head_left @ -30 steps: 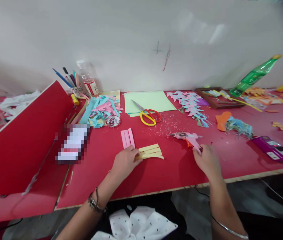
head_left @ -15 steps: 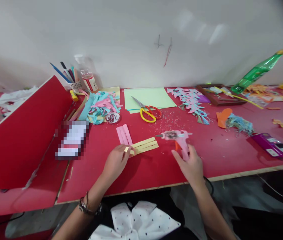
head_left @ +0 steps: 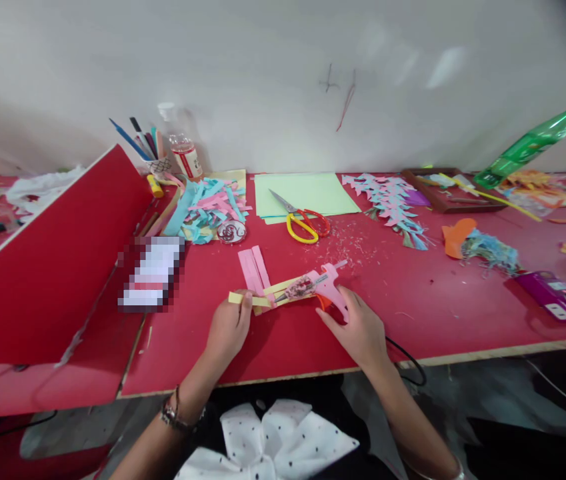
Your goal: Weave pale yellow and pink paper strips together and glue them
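Between thumb and fingers, my left hand (head_left: 230,327) pinches the end of a yellow paper strip (head_left: 247,300), lifted and bent to the left. More yellow strips lie on the table under the glue gun, crossing the pink paper strips (head_left: 253,268), which point away from me. My right hand (head_left: 361,328) is closed round the handle of a pink hot glue gun (head_left: 307,285) with an orange trigger. Its metal nozzle points left, at the spot where the yellow and pink strips meet. Whether the nozzle touches the paper I cannot tell.
Behind lie scissors (head_left: 307,225) on pale green paper (head_left: 307,190), with cut paper scraps (head_left: 207,207) to their left. A phone (head_left: 155,273) and a red board (head_left: 57,267) stand left. A green bottle (head_left: 533,143), brown tray (head_left: 455,200) and purple box (head_left: 557,297) are right.
My right hand has brought the glue gun left and down, its nozzle now at the strips. My left hand has raised one yellow strip's end and folded it leftward.
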### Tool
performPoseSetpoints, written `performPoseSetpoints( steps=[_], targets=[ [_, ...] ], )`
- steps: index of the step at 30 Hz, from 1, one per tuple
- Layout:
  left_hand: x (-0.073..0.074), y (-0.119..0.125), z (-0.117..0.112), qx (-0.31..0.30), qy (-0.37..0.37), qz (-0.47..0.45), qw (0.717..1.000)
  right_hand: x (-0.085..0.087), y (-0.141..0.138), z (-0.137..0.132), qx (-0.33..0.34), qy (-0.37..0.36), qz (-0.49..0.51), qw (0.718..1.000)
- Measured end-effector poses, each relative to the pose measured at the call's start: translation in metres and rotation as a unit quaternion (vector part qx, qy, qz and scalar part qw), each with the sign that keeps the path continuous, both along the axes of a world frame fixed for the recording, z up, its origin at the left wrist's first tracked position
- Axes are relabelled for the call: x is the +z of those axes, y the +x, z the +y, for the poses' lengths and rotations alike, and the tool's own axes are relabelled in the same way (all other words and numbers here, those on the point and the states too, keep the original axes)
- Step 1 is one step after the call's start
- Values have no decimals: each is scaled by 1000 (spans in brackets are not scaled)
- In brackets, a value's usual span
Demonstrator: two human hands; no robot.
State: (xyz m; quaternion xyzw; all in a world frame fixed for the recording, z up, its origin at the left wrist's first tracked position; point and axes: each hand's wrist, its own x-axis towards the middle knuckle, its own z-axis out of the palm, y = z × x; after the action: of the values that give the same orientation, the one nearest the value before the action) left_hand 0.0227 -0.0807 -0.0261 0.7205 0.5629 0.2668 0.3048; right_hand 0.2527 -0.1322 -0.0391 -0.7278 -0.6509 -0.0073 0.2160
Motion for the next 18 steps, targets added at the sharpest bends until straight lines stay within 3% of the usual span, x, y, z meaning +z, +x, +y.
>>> performPoseSetpoints(
  steps=[18],
  targets=[
    [0, 1, 1, 0, 7, -3, 1000, -3, 1, 0, 27, -10, -11, 1000]
  ],
)
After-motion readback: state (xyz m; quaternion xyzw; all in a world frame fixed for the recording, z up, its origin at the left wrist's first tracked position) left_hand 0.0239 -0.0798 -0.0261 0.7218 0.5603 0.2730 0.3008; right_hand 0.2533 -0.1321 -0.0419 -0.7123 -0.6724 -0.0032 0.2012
